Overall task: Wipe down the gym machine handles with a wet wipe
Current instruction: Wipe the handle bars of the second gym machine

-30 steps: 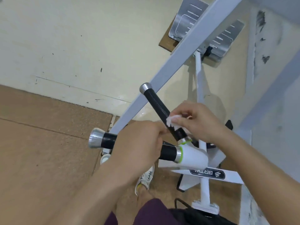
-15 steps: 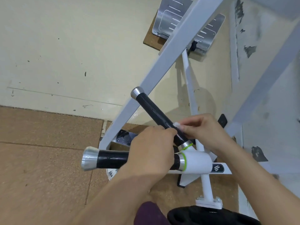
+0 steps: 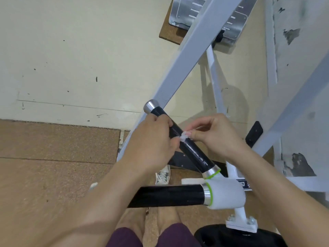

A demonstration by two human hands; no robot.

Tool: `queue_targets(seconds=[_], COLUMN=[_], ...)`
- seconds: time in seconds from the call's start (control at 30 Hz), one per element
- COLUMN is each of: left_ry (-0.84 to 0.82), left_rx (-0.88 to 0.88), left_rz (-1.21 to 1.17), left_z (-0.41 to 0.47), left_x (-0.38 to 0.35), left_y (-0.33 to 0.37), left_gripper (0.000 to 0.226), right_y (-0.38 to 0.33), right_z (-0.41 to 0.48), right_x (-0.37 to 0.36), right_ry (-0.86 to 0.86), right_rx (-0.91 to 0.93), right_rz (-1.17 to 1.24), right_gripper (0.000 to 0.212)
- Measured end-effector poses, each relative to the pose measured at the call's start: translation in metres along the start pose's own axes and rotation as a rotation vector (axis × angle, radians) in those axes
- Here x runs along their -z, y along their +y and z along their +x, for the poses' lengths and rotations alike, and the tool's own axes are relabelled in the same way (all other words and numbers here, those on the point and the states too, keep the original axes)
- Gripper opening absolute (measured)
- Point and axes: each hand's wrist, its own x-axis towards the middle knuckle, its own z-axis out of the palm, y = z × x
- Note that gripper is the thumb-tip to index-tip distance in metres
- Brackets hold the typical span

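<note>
The right hand pinches the small wet wipe at the middle of the slanted handle; the left hand grasps this handle just above; its axis runs from upper left to lower right of the frame.

Small crumpled white wet wipe against the slanted black upper handle; second black handle horizontal below

A brown cork floor is lying at the lower left, and it is meeting a cream painted surface that is carrying small dark marks. At the right, a pale wall is showing grey patches of peeled paint. Soft, even light is falling over everything.
</note>
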Motion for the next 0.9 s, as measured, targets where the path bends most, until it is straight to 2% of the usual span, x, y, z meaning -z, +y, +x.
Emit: queue_targets(seconds=[0.13, 0.27, 0.4, 0.47, 0.63, 0.9], left_ry=[0.030, 0.000, 0.006, 0.007, -0.008, 0.002], left_rx=[0.124, 0.141, 0.147, 0.146, 0.137, 0.098], left_rz=[-0.030, -0.034, -0.056, -0.073, -0.104, -0.122], left_z=[0.022, 0.031, 0.033, 0.033, 0.036, 0.036], left_x=[0.006, 0.011, 0.010, 0.011, 0.013, 0.012], left_y=[-0.011, -0.017, -0.018, -0.020, -0.028, -0.033], left_gripper=[0.063, 0.066, 0.057, 0.050, 0.044, 0.038], right_y=[-0.003, 0.004, -0.008, -0.004, 0.001, -0.032], right_z=[0.019, 0.016, 0.039, 0.042, 0.036, 0.088], right_x=[-0.009, 0.001, -0.022, -0.023, -0.012, -0.048], right_ry=[0.010, -0.036, 0.048, 0.072, -0.010, 0.130], right_rx=[0.021, -0.033, 0.058, 0.041, -0.023, 0.073], right_rz=[-0.047, -0.079, -0.042, -0.030, -0.046, 0.018], right_gripper=[0.007, 0.011, 0.012, 0.012, 0.008, 0.019])
